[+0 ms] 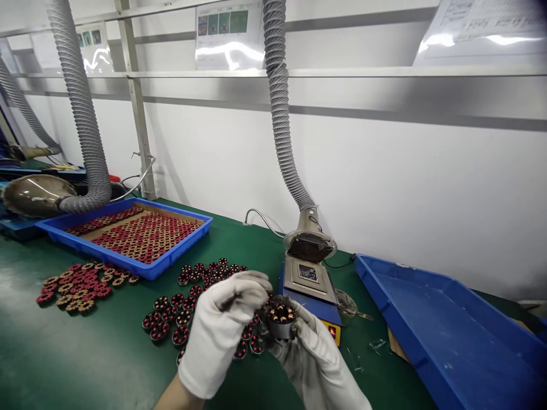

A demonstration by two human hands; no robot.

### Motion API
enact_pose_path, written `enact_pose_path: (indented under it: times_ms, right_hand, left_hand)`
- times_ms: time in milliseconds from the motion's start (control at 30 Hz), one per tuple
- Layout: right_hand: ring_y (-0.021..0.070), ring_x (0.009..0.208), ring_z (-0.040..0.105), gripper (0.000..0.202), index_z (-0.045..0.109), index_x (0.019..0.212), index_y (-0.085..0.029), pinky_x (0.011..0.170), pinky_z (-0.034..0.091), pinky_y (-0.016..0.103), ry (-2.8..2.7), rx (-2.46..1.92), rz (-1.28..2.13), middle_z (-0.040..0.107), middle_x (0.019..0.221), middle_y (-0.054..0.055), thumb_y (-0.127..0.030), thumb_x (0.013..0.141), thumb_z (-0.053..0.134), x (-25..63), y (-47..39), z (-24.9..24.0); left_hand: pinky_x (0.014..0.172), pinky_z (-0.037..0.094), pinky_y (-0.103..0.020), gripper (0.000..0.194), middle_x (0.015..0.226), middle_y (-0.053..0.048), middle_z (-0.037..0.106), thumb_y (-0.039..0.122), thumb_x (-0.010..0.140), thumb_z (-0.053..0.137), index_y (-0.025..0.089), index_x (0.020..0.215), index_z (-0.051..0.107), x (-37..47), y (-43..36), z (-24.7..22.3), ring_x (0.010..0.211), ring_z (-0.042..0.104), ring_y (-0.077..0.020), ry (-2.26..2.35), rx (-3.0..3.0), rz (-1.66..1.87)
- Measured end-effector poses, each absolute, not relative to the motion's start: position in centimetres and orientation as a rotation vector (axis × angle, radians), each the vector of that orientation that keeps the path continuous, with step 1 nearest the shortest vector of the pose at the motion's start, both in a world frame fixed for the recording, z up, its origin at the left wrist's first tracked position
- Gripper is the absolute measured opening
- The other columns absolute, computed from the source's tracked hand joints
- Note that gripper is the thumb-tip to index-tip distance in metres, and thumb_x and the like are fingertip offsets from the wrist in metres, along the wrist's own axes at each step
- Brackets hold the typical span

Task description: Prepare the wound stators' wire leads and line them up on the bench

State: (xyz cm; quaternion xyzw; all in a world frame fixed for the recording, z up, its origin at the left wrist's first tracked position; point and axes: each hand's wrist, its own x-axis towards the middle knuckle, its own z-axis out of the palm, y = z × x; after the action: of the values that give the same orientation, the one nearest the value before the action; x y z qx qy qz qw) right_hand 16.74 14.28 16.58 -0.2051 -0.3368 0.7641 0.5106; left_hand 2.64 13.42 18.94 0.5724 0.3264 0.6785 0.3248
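Note:
My right hand (314, 347), in a white glove with dirty fingertips, grips a round dark metal part (282, 320) with copper-coloured pieces inside its open top. Just left of that part is my left hand (233, 319), also gloved, its fingers bent and pressed together; whatever they pinch is too small to make out. Behind and beside my left hand, several similar round black parts with red dots (170, 313) stand on the green table (115, 353).
A blue tray (147, 270) of red and tan rings is at the left, with loose rings (77, 287) before it. Beyond my hands stands a blue-based heating device (311, 285) under a flexible duct (280, 108). Another blue tray (444, 319) lies at the right.

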Motion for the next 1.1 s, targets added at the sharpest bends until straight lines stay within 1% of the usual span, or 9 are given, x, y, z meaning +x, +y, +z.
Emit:
enact_pose_path:
  times_ms: [133, 233, 333, 467, 533, 700, 800, 933, 1100]
  right_hand:
    - [0.0185, 0.068, 0.066, 0.037, 0.068, 0.089, -0.023, 0.064, 0.054, 0.033, -0.733, -0.49, 1.778, 0.07, 0.087, 0.005, -0.029, 0.054, 0.08, 16.3, 14.8, 15.4]
    - [0.0177, 0.068, 0.066, 0.037, 0.067, 0.088, -0.024, 0.067, 0.053, 0.033, -0.719, -0.515, 1.74, 0.07, 0.087, 0.005, -0.026, 0.054, 0.081, 16.2, 14.7, 15.3]
    - [0.0182, 0.074, 0.065, 0.034, 0.067, 0.087, -0.021, 0.074, 0.052, 0.034, -0.732, -0.568, 1.765, 0.069, 0.085, 0.005, -0.025, 0.055, 0.08, 16.5, 14.2, 16.1]
    - [0.0183, 0.077, 0.065, 0.031, 0.065, 0.093, -0.022, 0.075, 0.052, 0.036, -0.755, -0.537, 1.758, 0.069, 0.092, 0.006, -0.024, 0.063, 0.075, 16.3, 13.4, 17.1]
    - [0.0177, 0.078, 0.065, 0.031, 0.065, 0.094, -0.023, 0.075, 0.052, 0.035, -0.754, -0.524, 1.733, 0.068, 0.095, 0.005, -0.023, 0.064, 0.074, 16.1, 13.2, 17.2]
    - [0.0182, 0.077, 0.065, 0.028, 0.065, 0.094, -0.023, 0.072, 0.052, 0.034, -0.78, -0.47, 1.84, 0.069, 0.091, 0.005, -0.03, 0.067, 0.072, 16.5, 13.2, 17.0]
    - [0.0186, 0.078, 0.065, 0.028, 0.066, 0.094, -0.022, 0.071, 0.052, 0.033, -0.729, -0.359, 1.956, 0.07, 0.093, 0.006, -0.036, 0.07, 0.069, 17.0, 13.5, 16.8]
    - [0.0161, 0.088, 0.062, 0.022, 0.067, 0.089, -0.023, 0.074, 0.05, 0.028, -0.636, -0.248, 2.01, 0.069, 0.096, 0.002, -0.037, 0.072, 0.067, 17.0, 13.7, 16.6]
    - [0.0141, 0.084, 0.062, 0.02, 0.068, 0.089, -0.025, 0.073, 0.049, 0.028, -0.638, -0.23, 2.065, 0.07, 0.095, 0.002, -0.036, 0.072, 0.066, 17.1, 13.8, 16.4]
  left_hand:
    - [0.066, 0.052, -0.022, 0.02, 0.092, -0.006, 0.066, 0.007, 0.07, 0.059, 0.017, 0.086, 0.067, 2.9, 13.4, 19.0, 0.083, 0.062, -0.0189, 0.793, 1.528, 1.479]
    - [0.072, 0.052, -0.022, 0.013, 0.082, -0.006, 0.067, 0.007, 0.068, 0.061, 0.016, 0.072, 0.069, 3.2, 13.6, 18.6, 0.081, 0.062, -0.0186, 0.714, 1.582, 1.626]
    - [0.073, 0.052, -0.022, 0.011, 0.079, -0.004, 0.068, 0.01, 0.072, 0.059, 0.017, 0.069, 0.067, 3.1, 13.5, 18.7, 0.082, 0.062, -0.0181, 0.785, 1.466, 1.844]
    - [0.075, 0.052, -0.024, 0.017, 0.096, -0.006, 0.065, 0.008, 0.072, 0.057, 0.017, 0.082, 0.067, 2.7, 13.3, 19.2, 0.089, 0.061, -0.0196, 0.902, 1.53, 1.617]
    - [0.075, 0.053, -0.025, 0.019, 0.094, -0.007, 0.065, 0.007, 0.069, 0.058, 0.016, 0.081, 0.068, 2.8, 13.5, 19.1, 0.087, 0.062, -0.0203, 0.81, 1.589, 1.467]
    - [0.072, 0.053, -0.022, 0.013, 0.081, -0.004, 0.067, 0.008, 0.07, 0.058, 0.017, 0.068, 0.067, 2.6, 13.7, 18.5, 0.082, 0.062, -0.0184, 0.789, 1.453, 1.745]
    - [0.077, 0.052, -0.022, 0.016, 0.093, -0.003, 0.066, 0.008, 0.073, 0.057, 0.019, 0.079, 0.067, 2.2, 13.4, 18.7, 0.089, 0.061, -0.0169, 0.912, 1.487, 1.788]
    - [0.09, 0.047, -0.031, 0.051, 0.112, -0.004, 0.058, 0.0, 0.061, 0.069, 0.024, 0.105, 0.06, 2.6, 13.1, 19.1, 0.103, 0.055, -0.0205, 0.99, 1.949, 1.497]
    - [0.087, 0.047, -0.032, 0.042, 0.102, -0.006, 0.063, 0.019, 0.062, 0.079, 0.022, 0.1, 0.062, 2.7, 13.7, 19.1, 0.095, 0.057, -0.0198, 0.778, 2.145, 1.575]
